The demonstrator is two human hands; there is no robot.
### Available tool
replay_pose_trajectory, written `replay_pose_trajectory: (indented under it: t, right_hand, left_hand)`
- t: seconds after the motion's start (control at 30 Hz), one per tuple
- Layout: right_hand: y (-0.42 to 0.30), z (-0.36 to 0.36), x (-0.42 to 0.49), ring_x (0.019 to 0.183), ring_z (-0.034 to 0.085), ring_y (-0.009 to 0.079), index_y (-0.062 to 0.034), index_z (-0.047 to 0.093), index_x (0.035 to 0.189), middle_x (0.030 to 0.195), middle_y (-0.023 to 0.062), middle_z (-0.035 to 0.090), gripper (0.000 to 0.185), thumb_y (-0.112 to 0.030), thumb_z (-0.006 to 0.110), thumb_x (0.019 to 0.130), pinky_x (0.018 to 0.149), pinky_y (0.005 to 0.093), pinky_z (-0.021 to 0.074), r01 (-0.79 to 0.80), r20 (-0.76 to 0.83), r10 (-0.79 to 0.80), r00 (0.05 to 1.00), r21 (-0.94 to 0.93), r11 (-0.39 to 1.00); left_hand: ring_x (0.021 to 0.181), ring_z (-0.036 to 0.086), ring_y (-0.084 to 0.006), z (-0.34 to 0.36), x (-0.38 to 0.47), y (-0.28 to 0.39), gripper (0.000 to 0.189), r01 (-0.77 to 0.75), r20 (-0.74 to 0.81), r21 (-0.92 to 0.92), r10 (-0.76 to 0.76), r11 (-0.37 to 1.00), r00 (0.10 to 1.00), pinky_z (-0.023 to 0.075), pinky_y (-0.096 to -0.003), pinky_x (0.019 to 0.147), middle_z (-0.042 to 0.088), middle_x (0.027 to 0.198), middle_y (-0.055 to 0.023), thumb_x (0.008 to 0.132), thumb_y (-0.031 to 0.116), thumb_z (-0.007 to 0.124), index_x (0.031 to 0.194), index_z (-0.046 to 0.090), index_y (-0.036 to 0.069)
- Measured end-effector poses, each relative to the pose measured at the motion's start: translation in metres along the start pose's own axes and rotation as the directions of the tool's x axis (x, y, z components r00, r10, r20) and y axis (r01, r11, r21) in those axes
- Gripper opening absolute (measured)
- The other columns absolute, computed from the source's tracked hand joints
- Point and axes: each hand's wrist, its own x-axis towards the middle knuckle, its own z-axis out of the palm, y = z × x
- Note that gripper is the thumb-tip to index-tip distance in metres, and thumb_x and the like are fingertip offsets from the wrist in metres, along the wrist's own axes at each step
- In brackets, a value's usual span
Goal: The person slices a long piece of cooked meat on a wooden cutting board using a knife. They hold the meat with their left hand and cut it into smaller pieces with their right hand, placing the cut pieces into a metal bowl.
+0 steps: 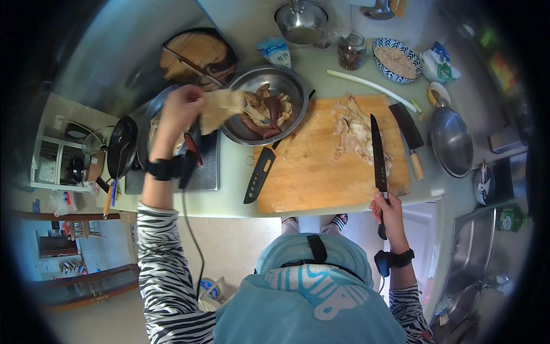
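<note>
A pale, floppy sheet of food point(220, 108), perhaps meat or tripe, hangs from the fingers of my left hand point(182, 109). Its far end reaches over the rim of a steel bowl point(303, 114) that holds brown and pale pieces of meat point(268, 112). Behind my left wrist is a second metal bowl point(146, 114) with pale food inside, partly hidden. My right hand point(390, 213) grips a long black kitchen knife point(377, 150) by its handle. Its blade lies above a heap of pale meat scraps point(350, 127) on the wooden cutting board point(300, 180).
A black blade sheath point(260, 175) lies at the board's left edge, a cleaver point(407, 129) at its right. Behind are a leek stalk point(369, 85), a glass jar point(351, 52) and a patterned bowl point(397, 60). A metal basin point(451, 142) and the sink point(470, 249) are at right.
</note>
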Motion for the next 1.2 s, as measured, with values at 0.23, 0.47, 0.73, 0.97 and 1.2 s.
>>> replay_pose_trajectory:
  t: [0.23, 0.47, 0.73, 0.97, 1.2]
  right_hand:
    - [0.01, 0.004, 0.006, 0.051, 0.055, 0.0079, -0.0032, 0.059, 0.09, 0.072, 0.0058, 0.064, 0.025, -0.025, 0.064, 0.1, 0.039, 0.021, 0.0361, -0.081, 0.094, 0.083, 0.992, -0.033, 0.996]
    - [0.012, 0.011, 0.005, 0.052, 0.055, 0.0072, -0.0032, 0.058, 0.088, 0.069, 0.0031, 0.063, 0.025, -0.024, 0.063, 0.101, 0.043, 0.0217, 0.0377, -0.166, 0.138, 0.187, 0.973, -0.148, 0.975]
    - [0.007, -0.001, -0.004, 0.052, 0.051, 0.0086, -0.0014, 0.059, 0.086, 0.063, 0.0014, 0.057, 0.035, -0.029, 0.052, 0.106, 0.049, 0.025, 0.0407, -0.172, 0.227, 0.274, 0.935, -0.386, 0.906]
    - [0.007, -0.008, -0.004, 0.052, 0.051, 0.0074, -0.0023, 0.06, 0.084, 0.059, -0.0005, 0.053, 0.037, -0.03, 0.051, 0.107, 0.048, 0.0243, 0.0394, -0.207, 0.214, 0.33, 0.919, -0.451, 0.868]
    - [0.0, -0.016, -0.008, 0.053, 0.045, 0.0065, -0.0041, 0.059, 0.083, 0.06, -0.0019, 0.05, 0.039, -0.034, 0.052, 0.107, 0.05, 0.0237, 0.036, -0.281, 0.126, 0.345, 0.93, -0.359, 0.89]
  left_hand:
    - [0.078, 0.07, -0.034, 0.212, -0.061, 0.071, 0.016, -0.08, -0.101, 0.347, 0.122, 0.934, 0.987, 0.0554, -0.0422, 0.067, 0.07, 0.085, -0.0148, 0.081, 0.012, 0.073, 0.095, 0.066, 0.008]
    - [0.086, 0.066, -0.0302, 0.295, -0.163, 0.061, 0.02, -0.361, -0.02, 0.288, 0.383, 0.887, 0.924, 0.0568, -0.0388, 0.073, 0.064, 0.095, -0.0126, 0.078, 0.003, 0.07, 0.098, 0.065, 0.002]
    - [0.105, 0.067, -0.0288, 0.309, -0.199, 0.055, 0.021, -0.33, -0.052, 0.253, 0.353, 0.91, 0.934, 0.0569, -0.0406, 0.093, 0.067, 0.101, -0.012, 0.077, 0.004, 0.068, 0.097, 0.068, 0.001]
    - [0.109, 0.064, -0.0257, 0.304, -0.206, 0.055, 0.023, -0.331, -0.02, 0.254, 0.347, 0.909, 0.938, 0.0497, -0.0435, 0.104, 0.066, 0.102, -0.0098, 0.077, 0.005, 0.067, 0.099, 0.068, 0.003]
    - [0.121, 0.058, -0.0266, 0.294, -0.21, 0.053, 0.02, -0.364, 0.089, 0.243, 0.353, 0.899, 0.931, 0.045, -0.0441, 0.107, 0.063, 0.12, -0.0114, 0.081, 0.007, 0.063, 0.099, 0.068, 0.002]
